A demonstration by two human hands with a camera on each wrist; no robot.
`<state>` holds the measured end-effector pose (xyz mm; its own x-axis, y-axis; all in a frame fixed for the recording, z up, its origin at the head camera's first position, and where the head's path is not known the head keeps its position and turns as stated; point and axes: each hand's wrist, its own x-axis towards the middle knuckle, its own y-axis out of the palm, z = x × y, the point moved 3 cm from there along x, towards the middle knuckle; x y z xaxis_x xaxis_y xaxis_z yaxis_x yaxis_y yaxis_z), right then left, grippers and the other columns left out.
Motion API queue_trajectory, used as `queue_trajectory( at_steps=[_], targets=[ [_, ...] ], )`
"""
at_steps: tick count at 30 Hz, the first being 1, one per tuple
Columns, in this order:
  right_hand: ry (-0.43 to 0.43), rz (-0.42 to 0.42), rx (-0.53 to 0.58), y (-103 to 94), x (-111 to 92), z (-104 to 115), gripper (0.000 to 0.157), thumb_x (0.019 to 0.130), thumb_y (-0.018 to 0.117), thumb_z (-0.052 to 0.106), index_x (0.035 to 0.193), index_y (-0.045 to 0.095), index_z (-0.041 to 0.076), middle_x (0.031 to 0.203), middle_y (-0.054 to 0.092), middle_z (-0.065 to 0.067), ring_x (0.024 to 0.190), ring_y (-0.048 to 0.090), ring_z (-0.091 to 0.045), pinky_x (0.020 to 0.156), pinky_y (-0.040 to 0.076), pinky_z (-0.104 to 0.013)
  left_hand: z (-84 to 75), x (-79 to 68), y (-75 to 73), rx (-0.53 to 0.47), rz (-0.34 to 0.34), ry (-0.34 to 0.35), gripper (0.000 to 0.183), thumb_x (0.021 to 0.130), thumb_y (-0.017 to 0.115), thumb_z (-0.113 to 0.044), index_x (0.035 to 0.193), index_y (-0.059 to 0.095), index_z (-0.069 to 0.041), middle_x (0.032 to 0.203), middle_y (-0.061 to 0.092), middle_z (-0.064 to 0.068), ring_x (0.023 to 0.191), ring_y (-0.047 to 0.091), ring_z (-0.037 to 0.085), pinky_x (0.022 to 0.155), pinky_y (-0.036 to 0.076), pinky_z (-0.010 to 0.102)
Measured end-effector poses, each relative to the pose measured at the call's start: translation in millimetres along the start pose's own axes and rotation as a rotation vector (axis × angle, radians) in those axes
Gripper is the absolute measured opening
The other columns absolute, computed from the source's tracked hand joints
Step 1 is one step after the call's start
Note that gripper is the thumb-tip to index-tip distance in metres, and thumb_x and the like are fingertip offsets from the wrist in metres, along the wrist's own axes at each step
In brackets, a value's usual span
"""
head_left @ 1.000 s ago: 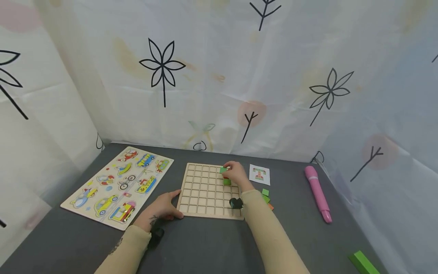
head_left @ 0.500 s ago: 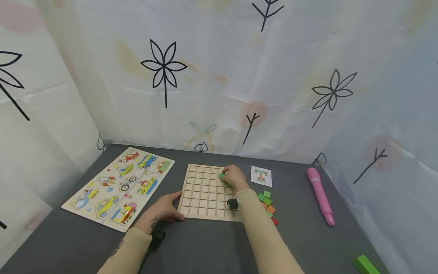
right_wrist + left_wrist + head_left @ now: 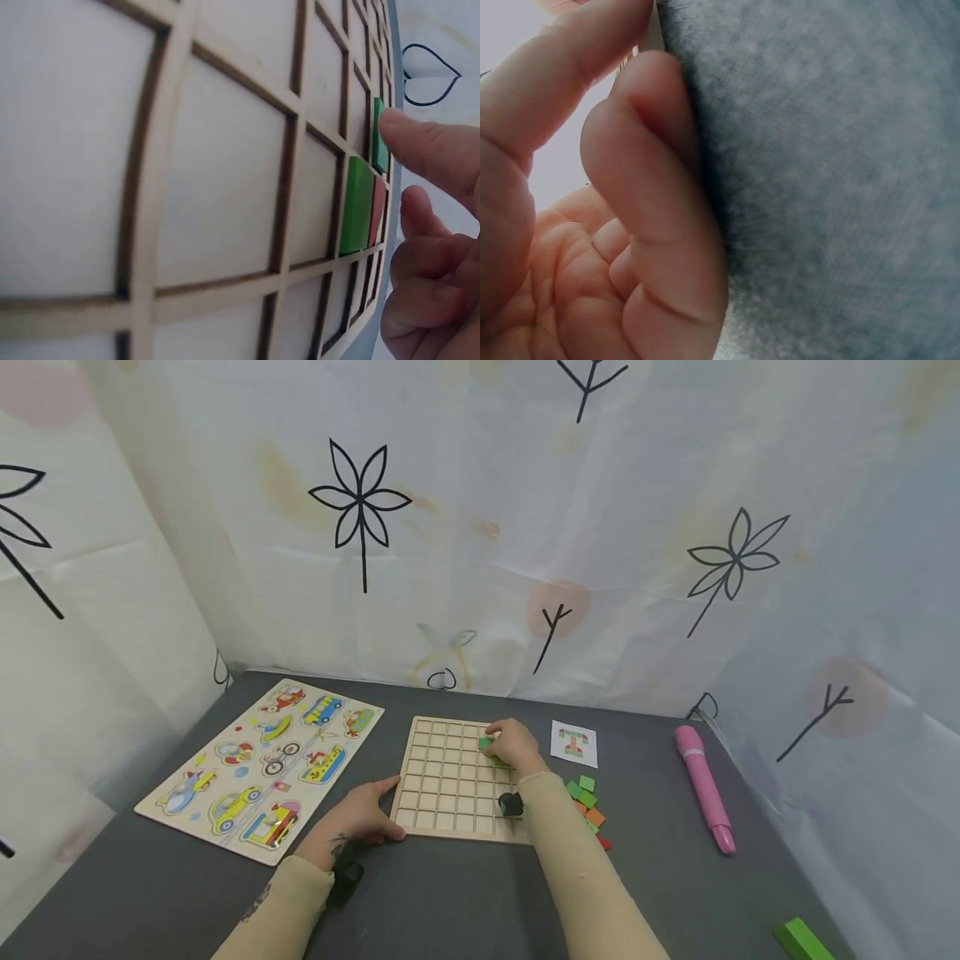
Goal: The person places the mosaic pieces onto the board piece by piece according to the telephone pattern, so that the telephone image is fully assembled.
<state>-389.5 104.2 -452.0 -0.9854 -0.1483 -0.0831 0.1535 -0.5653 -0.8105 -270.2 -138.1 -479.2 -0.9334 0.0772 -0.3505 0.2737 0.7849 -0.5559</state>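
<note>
In the head view a wooden grid board (image 3: 442, 793) lies flat at the middle of the dark table. My left hand (image 3: 362, 814) rests at its near left corner, index finger and thumb touching the edge. The left wrist view shows the left hand's fingers (image 3: 656, 172) bent beside the board's rim. My right hand (image 3: 516, 747) is over the board's far right part. In the right wrist view, one fingertip touches a green square tile (image 3: 379, 139) set in the grid; another green tile (image 3: 356, 206) and a red tile (image 3: 378, 210) sit next to it.
Loose green, orange and red tiles (image 3: 587, 798) lie beside the right forearm. A pattern card (image 3: 573, 744) is behind them. A vehicle puzzle board (image 3: 262, 768) lies left, a pink toy microphone (image 3: 703, 789) right, and a green block (image 3: 801, 938) near the front right.
My right hand has shifted slightly towards me, and the forearm has swung left, uncovering more loose tiles. My left hand stays at the board's corner.
</note>
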Motion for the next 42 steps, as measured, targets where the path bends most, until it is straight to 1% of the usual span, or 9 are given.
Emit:
queue_trajectory(
  at_steps=[5, 9, 13, 16, 20, 24, 30, 37, 42],
  targets=[
    [-0.062, -0.018, 0.23, -10.9, -3, -1, 0.038, 0.084, 0.067, 0.015, 0.12, 0.061, 0.009, 0.096, 0.06, -0.01, 0.08, 0.056, -0.021, 0.066, 0.045, -0.032, -1.5, -1.1, -2.5, 0.006, 0.001, 0.01, 0.097, 0.062, 0.083, -0.007, 0.145, 0.032, -0.009, 0.131, 0.045, 0.024, 0.057, 0.058, 0.017, 0.054, 0.05, 0.029],
    [-0.114, -0.019, 0.384, -24.2, -11, -5, 0.04, 0.085, 0.066, 0.016, 0.122, 0.058, 0.006, 0.088, 0.058, -0.008, 0.075, 0.055, -0.022, 0.065, 0.045, -0.033, -0.9, -1.4, -4.1, 0.01, 0.004, 0.016, 0.098, 0.062, 0.083, -0.008, 0.145, 0.031, -0.008, 0.131, 0.044, 0.024, 0.058, 0.058, 0.017, 0.054, 0.05, 0.029],
    [-0.102, -0.026, 0.522, -41.5, -24, -15, 0.043, 0.086, 0.064, 0.015, 0.126, 0.054, 0.003, 0.083, 0.055, -0.004, 0.064, 0.048, -0.021, 0.06, 0.042, -0.038, -0.5, -1.4, -4.8, 0.008, 0.002, 0.017, 0.098, 0.062, 0.084, -0.008, 0.145, 0.032, -0.009, 0.131, 0.045, 0.024, 0.058, 0.058, 0.017, 0.054, 0.05, 0.029],
    [-0.061, -0.04, 0.56, -54.3, -35, -30, 0.044, 0.086, 0.064, 0.014, 0.126, 0.052, 0.002, 0.08, 0.054, -0.002, 0.061, 0.044, -0.019, 0.057, 0.039, -0.038, -0.1, -1.5, -4.8, 0.011, 0.006, 0.019, 0.098, 0.062, 0.084, -0.008, 0.145, 0.031, -0.008, 0.132, 0.044, 0.024, 0.058, 0.058, 0.017, 0.054, 0.05, 0.029],
    [-0.007, -0.059, 0.491, -69.6, -52, -54, 0.045, 0.086, 0.064, 0.015, 0.127, 0.052, 0.0, 0.082, 0.055, -0.003, 0.061, 0.045, -0.021, 0.056, 0.039, -0.036, 1.4, -2.7, -4.9, 0.023, 0.006, 0.023, 0.097, 0.062, 0.084, -0.008, 0.144, 0.031, -0.007, 0.131, 0.044, 0.024, 0.058, 0.057, 0.017, 0.054, 0.05, 0.029],
    [0.048, -0.074, 0.401, -79.9, -64, -85, 0.043, 0.085, 0.064, 0.015, 0.124, 0.054, -0.002, 0.082, 0.056, -0.007, 0.06, 0.046, -0.017, 0.056, 0.04, -0.031, 1.7, -4.0, -5.4, 0.039, -0.004, 0.035, 0.096, 0.063, 0.084, -0.009, 0.144, 0.032, -0.007, 0.115, 0.054, 0.02, 0.056, 0.057, 0.016, 0.053, 0.049, 0.029],
    [0.084, -0.089, 0.248, -84.8, -75, -121, 0.038, 0.082, 0.066, 0.012, 0.115, 0.06, -0.005, 0.079, 0.058, -0.01, 0.067, 0.049, -0.016, 0.061, 0.041, -0.028, 1.3, -5.3, -5.8, 0.034, -0.01, 0.045, 0.096, 0.063, 0.083, -0.008, 0.144, 0.033, -0.007, 0.11, 0.056, 0.017, 0.053, 0.055, 0.016, 0.052, 0.048, 0.029],
    [0.103, -0.081, 0.202, -79.0, -82, -141, 0.036, 0.078, 0.067, 0.009, 0.111, 0.061, -0.005, 0.064, 0.046, -0.002, 0.058, 0.04, -0.014, 0.054, 0.034, -0.027, 0.8, -5.3, -3.8, 0.033, -0.003, 0.049, 0.095, 0.063, 0.083, -0.008, 0.144, 0.033, -0.007, 0.111, 0.056, 0.017, 0.054, 0.056, 0.017, 0.052, 0.049, 0.029],
    [0.108, -0.075, 0.189, -78.1, -86, -145, 0.035, 0.076, 0.065, 0.004, 0.11, 0.061, -0.007, 0.066, 0.048, -0.003, 0.058, 0.042, -0.014, 0.054, 0.035, -0.027, 0.4, -4.5, -1.6, 0.033, 0.001, 0.052, 0.095, 0.063, 0.084, -0.009, 0.144, 0.033, -0.007, 0.117, 0.053, 0.02, 0.055, 0.056, 0.017, 0.053, 0.049, 0.029]
  ],
)
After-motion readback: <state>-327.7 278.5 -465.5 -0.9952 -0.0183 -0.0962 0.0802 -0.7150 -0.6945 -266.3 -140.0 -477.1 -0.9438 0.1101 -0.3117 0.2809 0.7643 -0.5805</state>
